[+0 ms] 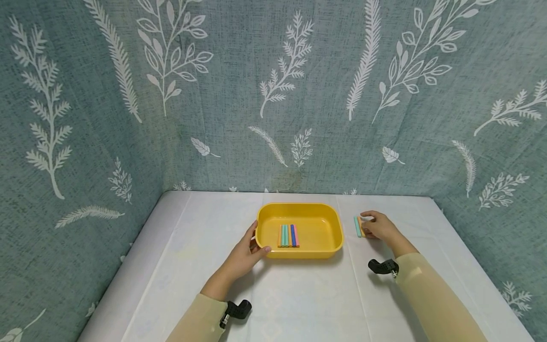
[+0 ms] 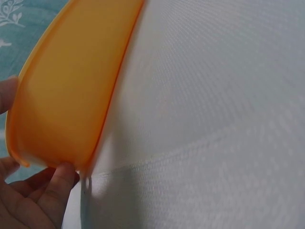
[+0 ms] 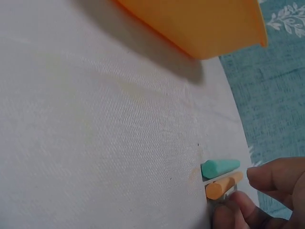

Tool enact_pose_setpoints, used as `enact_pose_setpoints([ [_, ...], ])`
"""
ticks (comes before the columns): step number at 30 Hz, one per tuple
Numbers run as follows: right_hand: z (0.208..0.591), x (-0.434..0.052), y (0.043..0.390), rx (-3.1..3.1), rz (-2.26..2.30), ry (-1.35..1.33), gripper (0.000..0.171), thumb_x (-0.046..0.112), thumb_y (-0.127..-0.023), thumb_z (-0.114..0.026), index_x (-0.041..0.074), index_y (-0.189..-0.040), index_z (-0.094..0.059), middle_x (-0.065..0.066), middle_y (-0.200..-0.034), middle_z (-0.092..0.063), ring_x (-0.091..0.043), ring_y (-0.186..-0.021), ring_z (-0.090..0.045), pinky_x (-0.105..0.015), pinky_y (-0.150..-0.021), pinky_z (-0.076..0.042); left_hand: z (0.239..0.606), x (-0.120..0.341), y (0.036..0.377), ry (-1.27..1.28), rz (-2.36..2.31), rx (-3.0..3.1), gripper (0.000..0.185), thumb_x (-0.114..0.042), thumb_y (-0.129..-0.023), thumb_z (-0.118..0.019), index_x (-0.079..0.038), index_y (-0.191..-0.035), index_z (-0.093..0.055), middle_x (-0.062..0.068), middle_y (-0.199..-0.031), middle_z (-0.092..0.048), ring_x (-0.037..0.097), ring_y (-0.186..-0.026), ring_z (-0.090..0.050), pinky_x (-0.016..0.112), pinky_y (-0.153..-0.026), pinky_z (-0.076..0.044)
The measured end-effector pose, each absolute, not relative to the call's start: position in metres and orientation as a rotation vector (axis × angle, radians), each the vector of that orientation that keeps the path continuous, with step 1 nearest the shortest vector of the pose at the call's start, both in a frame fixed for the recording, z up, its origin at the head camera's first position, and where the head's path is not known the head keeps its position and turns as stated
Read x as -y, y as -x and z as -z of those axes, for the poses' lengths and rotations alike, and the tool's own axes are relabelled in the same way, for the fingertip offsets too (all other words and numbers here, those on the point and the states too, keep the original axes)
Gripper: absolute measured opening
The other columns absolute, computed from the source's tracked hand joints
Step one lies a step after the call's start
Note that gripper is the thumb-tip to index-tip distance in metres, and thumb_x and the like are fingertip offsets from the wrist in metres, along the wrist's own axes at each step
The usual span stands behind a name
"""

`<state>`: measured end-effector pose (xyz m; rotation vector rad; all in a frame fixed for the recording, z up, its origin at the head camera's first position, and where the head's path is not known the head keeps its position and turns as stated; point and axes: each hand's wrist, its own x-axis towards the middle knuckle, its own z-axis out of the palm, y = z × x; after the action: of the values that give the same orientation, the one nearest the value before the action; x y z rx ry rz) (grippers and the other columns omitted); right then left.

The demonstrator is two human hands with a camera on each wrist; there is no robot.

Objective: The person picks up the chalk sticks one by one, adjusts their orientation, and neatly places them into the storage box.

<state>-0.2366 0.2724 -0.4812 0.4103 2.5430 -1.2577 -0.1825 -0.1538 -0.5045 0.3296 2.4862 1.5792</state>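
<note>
My left hand (image 1: 245,254) grips the left end of a yellow plastic tray (image 1: 299,254), thumb at the near rim and fingers outside the wall. Inside the tray lies a row of coloured chalk sticks (image 1: 288,236): orange, teal, blue and pink. Right of the tray, a teal chalk stick (image 3: 220,168) and an orange chalk stick (image 3: 224,185) lie side by side on the table. Around the orange one is my right hand (image 1: 380,227), a raised finger by its far end and the other fingertips along its side; the finger and thumb stand apart in the right wrist view.
A white cloth (image 1: 316,299) covers the table. Green-blue leaf-patterned fabric (image 1: 239,95) hangs behind it and at both sides. Each wrist carries a black camera mount, such as the one on the right wrist (image 1: 382,267).
</note>
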Motion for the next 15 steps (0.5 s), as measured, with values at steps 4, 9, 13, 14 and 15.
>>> enact_pose_setpoints([
  [4, 0.4813, -0.273, 0.2405, -2.541, 1.202, -0.402, 0.051, 0.011, -0.1, -0.056, 0.001, -0.149, -0.042, -0.026, -0.127, -0.053, -0.02, -0.087, -0.063, -0.028, -0.068, -0.057, 0.5045, 0.1535, 0.1827, -0.316, -1.578, -2.489, 0.091, -0.035, -0.094, -0.071, -0.021, -0.163, -0.013, 0.016, -0.161, -0.03, 0.034, -0.138, -0.045, 0.044, -0.111, -0.041],
  [9, 0.4799, -0.2708, 0.2416, -2.576, 1.129, -0.34, 0.052, 0.009, -0.098, -0.057, 0.0, -0.148, -0.043, -0.027, -0.124, -0.052, -0.019, -0.081, -0.06, -0.028, -0.064, -0.056, 0.5044, 0.1529, 0.1822, -0.312, -1.584, -2.487, 0.091, -0.034, -0.094, -0.071, -0.021, -0.163, -0.013, 0.016, -0.161, -0.03, 0.035, -0.138, -0.045, 0.044, -0.111, -0.041],
  [13, 0.4806, -0.269, 0.2433, -2.591, 1.067, -0.317, 0.051, 0.009, -0.098, -0.057, 0.0, -0.147, -0.044, -0.026, -0.122, -0.052, -0.02, -0.079, -0.058, -0.028, -0.063, -0.055, 0.5042, 0.1526, 0.1816, -0.321, -1.587, -2.488, 0.09, -0.033, -0.095, -0.071, -0.021, -0.163, -0.013, 0.017, -0.161, -0.029, 0.035, -0.138, -0.045, 0.044, -0.111, -0.041],
  [14, 0.4816, -0.2692, 0.2445, -2.59, 1.052, -0.317, 0.051, 0.009, -0.099, -0.057, 0.0, -0.147, -0.044, -0.027, -0.123, -0.052, -0.02, -0.079, -0.058, -0.028, -0.063, -0.055, 0.5041, 0.1525, 0.1815, -0.322, -1.587, -2.487, 0.09, -0.033, -0.095, -0.071, -0.021, -0.163, -0.013, 0.017, -0.161, -0.029, 0.035, -0.138, -0.045, 0.044, -0.111, -0.041],
  [15, 0.4821, -0.2696, 0.2457, -2.589, 1.035, -0.324, 0.051, 0.01, -0.099, -0.057, 0.001, -0.147, -0.045, -0.027, -0.124, -0.052, -0.02, -0.08, -0.058, -0.028, -0.063, -0.055, 0.5042, 0.1524, 0.1816, -0.321, -1.588, -2.485, 0.09, -0.032, -0.095, -0.071, -0.021, -0.163, -0.013, 0.017, -0.161, -0.029, 0.035, -0.139, -0.044, 0.044, -0.111, -0.041],
])
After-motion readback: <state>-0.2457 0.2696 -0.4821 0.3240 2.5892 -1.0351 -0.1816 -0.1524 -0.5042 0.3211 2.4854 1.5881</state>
